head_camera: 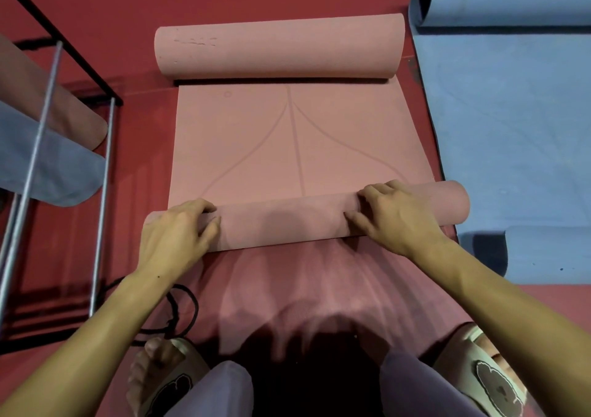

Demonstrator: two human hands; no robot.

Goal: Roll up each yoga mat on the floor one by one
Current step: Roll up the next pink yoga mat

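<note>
Nearest, slippered feet (pixel 166 381) on red floor (pixel 128 0). Beyond them, pink mat (pixel 297 141), near end rolled. Left hand (pixel 176 234) and right hand (pixel 396 216) curled over that roll (pixel 287 221), gripping it. Past the roll, flat pink stretch, far end curled. Right of pink mat, blue mat (pixel 511 122); left of it, metal rack (pixel 51 128).
</note>
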